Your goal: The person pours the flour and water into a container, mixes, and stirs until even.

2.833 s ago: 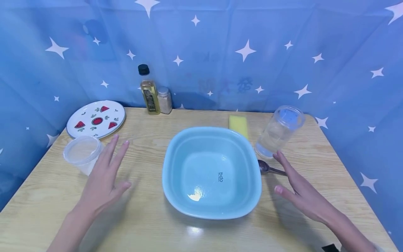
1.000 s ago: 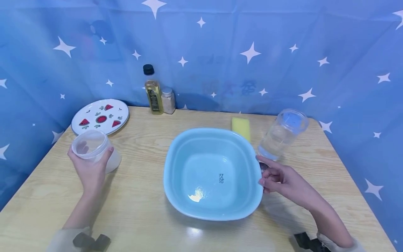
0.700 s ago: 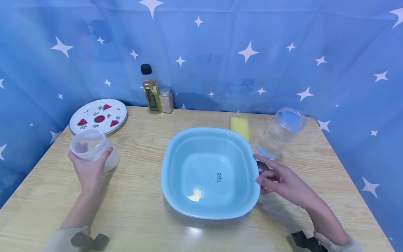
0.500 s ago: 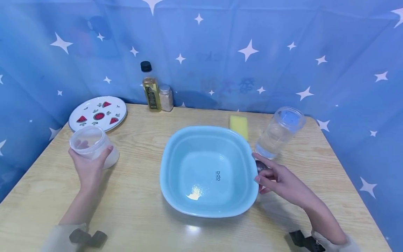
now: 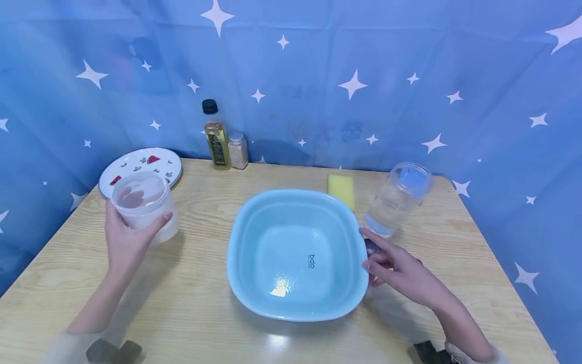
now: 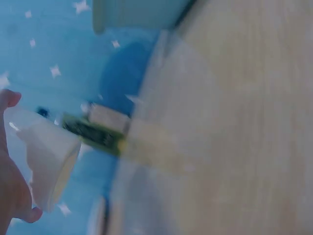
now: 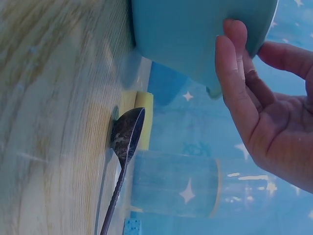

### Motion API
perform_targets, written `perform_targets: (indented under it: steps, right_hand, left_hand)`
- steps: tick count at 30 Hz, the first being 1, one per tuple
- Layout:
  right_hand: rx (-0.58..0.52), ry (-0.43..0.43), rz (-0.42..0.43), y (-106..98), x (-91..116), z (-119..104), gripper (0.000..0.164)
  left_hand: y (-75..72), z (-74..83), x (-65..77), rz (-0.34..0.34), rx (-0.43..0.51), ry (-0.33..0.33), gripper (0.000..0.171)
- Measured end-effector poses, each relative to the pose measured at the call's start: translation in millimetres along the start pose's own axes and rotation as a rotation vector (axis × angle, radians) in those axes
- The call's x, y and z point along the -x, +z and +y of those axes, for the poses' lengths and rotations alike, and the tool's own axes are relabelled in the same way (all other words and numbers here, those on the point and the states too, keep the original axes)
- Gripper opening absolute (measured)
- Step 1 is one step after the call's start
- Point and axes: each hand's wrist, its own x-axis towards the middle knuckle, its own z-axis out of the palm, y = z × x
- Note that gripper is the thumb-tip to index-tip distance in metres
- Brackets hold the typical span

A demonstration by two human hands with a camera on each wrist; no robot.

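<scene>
One translucent tub (image 5: 147,215) and one blue basin (image 5: 291,245) were held
The left hand (image 5: 126,246) curled a wide grip round the tub above the worktop (image 5: 195,283); the right hand (image 5: 402,273), its grip narrow, pinched the basin's rim near one spoon (image 7: 128,132).

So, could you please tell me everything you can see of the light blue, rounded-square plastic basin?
The light blue, rounded-square basin looks like glossy plastic, with a smooth rim, deep walls and a flat floor bearing small dark lettering that reads "bdo", turned sideways in the head view. A bright reflection shines inside, and no objects lie in it. It sits upright on the pale wood-grain table, around its middle. The person's right hand touches its right-hand rim.
</scene>
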Motion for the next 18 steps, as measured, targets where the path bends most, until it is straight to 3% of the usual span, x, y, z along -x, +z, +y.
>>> perform_targets:
  steps: [9,18]
  right_hand:
    - [0.053,0.042,0.029,-0.7,1.5,-1.6,0.065]
    - [-0.040,0.099,0.124,10.3,-1.8,-3.8,0.066]
  left_hand:
    - [18.4,60.0,-4.9,-0.269,-0.050,0.189,0.089]
    - [32.6,97.0,-3.1,-0.375,-0.094,0.447,0.097]
